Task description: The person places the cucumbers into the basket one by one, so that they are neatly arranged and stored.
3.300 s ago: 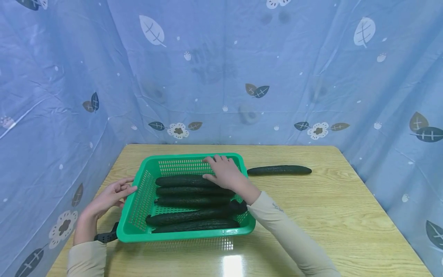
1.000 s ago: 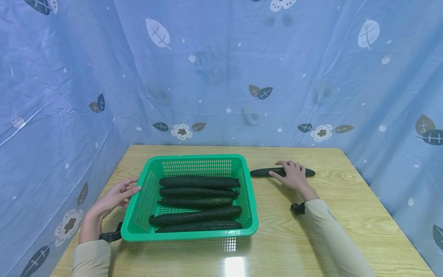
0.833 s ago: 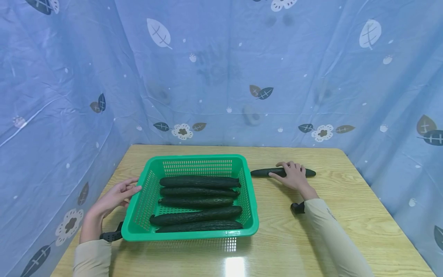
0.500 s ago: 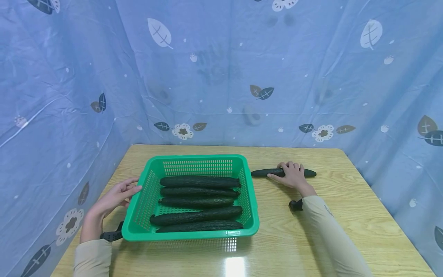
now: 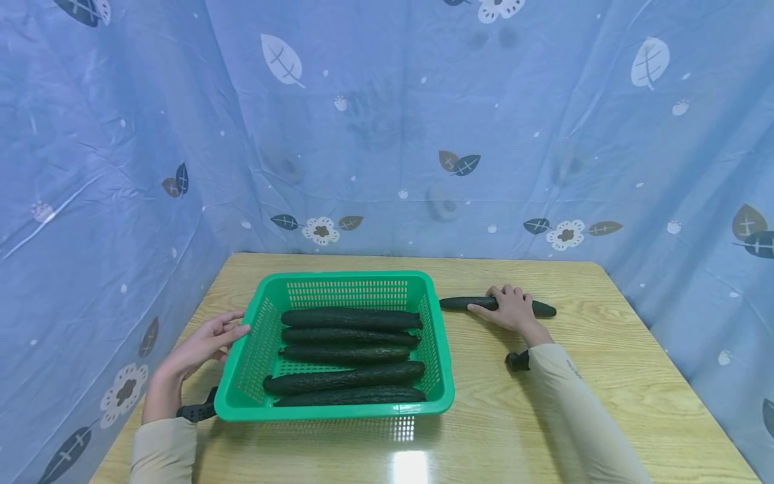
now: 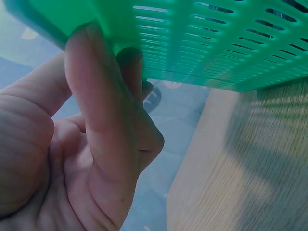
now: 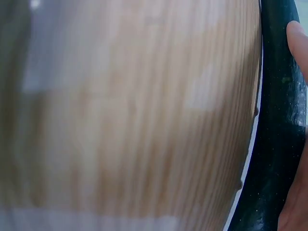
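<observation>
A green plastic basket (image 5: pixel 332 412) with slotted walls stands on the left half of the table. Several dark green cucumbers (image 5: pixel 351 317) lie side by side in it, roughly lengthwise. My left hand (image 5: pixel 202 344) holds the basket's left rim, thumb on top. In the left wrist view, bent fingers (image 6: pixel 108 106) press against the green wall. To the right of the basket, my right hand (image 5: pixel 512 312) grips another cucumber (image 5: pixel 462 304) around its middle from above. The right wrist view shows that cucumber (image 7: pixel 274 125) along the right edge, with part of the hand on it.
The wooden table (image 5: pixel 580 376) extends to the right and in front of the basket. A blue patterned curtain (image 5: pixel 399 128) encloses the back and both sides. Black wrist straps (image 5: pixel 196 411) are on both arms. Light glares on the table's front.
My right hand has moved from over the cucumbers in the basket to the one on the table and grips it. That cucumber's right end has shifted slightly nearer. My left hand stays at the rim.
</observation>
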Motion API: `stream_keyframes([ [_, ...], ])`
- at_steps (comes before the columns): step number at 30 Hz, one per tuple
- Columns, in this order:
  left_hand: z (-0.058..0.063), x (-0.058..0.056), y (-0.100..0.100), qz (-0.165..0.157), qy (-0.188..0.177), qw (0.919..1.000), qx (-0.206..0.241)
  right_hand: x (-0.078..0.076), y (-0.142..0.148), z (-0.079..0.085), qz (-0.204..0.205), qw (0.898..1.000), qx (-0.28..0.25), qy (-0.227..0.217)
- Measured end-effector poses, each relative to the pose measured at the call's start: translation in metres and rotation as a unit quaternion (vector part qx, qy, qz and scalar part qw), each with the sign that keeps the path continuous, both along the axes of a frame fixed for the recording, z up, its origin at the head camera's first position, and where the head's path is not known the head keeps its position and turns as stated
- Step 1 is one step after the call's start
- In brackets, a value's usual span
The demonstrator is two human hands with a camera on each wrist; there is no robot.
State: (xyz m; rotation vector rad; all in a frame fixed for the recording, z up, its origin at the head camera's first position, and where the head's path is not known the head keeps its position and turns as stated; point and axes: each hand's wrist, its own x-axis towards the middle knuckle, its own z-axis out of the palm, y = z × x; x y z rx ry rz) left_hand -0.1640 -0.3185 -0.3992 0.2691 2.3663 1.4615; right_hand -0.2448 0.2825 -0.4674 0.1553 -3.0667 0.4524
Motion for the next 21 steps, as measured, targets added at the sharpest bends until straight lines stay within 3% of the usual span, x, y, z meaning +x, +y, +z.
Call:
stream_keyframes([
  [10, -0.001, -0.001, -0.003, -0.009, -0.001, 0.9999, 0.005, 0.005, -0.011, 0.018, -0.016, 1.000, -0.006, -0.002],
  [21, -0.003, -0.002, -0.003, -0.008, -0.004, 0.9999, 0.007, 0.010, -0.036, 0.069, -0.060, 0.998, -0.028, 0.017],
])
